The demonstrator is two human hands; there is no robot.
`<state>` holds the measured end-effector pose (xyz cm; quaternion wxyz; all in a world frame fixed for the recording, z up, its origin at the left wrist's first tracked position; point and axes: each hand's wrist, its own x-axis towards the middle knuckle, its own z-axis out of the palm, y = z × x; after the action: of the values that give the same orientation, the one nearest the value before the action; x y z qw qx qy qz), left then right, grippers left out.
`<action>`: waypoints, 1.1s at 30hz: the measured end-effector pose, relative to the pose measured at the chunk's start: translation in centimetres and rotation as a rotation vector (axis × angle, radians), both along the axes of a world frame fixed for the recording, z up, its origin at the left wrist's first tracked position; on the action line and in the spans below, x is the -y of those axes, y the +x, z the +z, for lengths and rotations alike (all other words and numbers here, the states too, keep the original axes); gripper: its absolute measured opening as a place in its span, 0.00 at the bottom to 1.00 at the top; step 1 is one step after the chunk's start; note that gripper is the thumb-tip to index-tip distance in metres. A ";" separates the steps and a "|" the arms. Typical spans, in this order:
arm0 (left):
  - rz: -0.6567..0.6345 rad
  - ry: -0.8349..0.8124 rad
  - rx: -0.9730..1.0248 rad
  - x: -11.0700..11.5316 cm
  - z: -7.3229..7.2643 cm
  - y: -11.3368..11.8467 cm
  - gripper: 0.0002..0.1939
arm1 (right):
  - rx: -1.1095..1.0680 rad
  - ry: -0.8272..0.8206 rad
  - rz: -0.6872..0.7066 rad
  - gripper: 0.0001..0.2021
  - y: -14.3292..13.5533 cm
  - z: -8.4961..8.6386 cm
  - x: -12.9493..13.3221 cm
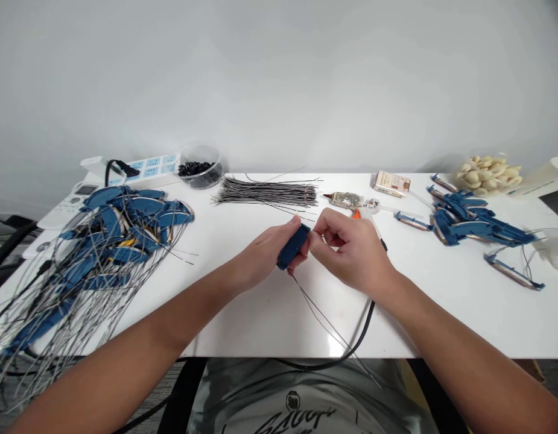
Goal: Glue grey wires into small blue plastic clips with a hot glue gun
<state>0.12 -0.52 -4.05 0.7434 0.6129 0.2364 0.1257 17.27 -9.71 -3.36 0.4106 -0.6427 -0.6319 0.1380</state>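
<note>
My left hand (263, 252) grips a curved blue plastic piece (293, 247), held tilted above the white table, thumb along its upper edge. Two thin dark wires (324, 316) trail from the piece's lower end toward my lap. At the other end, my right hand (351, 248) is closed in a pinch against the blue piece. What lies between its fingertips is hidden. Behind my hands is a bundle of straight dark wires (267, 193). Just past my right hand lies a glue gun (346, 200), partly covered by that hand.
At left, wired blue pieces (111, 223) are heaped near a power strip (154, 167) and a round tub of small black parts (199, 172). More blue pieces (475, 220), a small box (391, 182) and pale oval items (487, 175) are right. A black cable (362, 334) crosses the front edge.
</note>
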 end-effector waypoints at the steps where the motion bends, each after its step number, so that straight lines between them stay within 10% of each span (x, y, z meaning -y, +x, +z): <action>1: 0.001 0.007 0.001 0.0 0.1 0.0 0.29 | -0.010 -0.012 -0.003 0.08 0.0 0.0 0.0; 33: 0.026 0.167 -0.081 0.1 0.3 -0.1 0.29 | 0.071 0.020 0.032 0.09 -0.1 0.1 0.0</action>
<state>0.05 -0.63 -3.80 0.6777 0.6743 0.2630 0.1297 17.15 -9.70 -3.23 0.3918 -0.6328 -0.6578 0.1154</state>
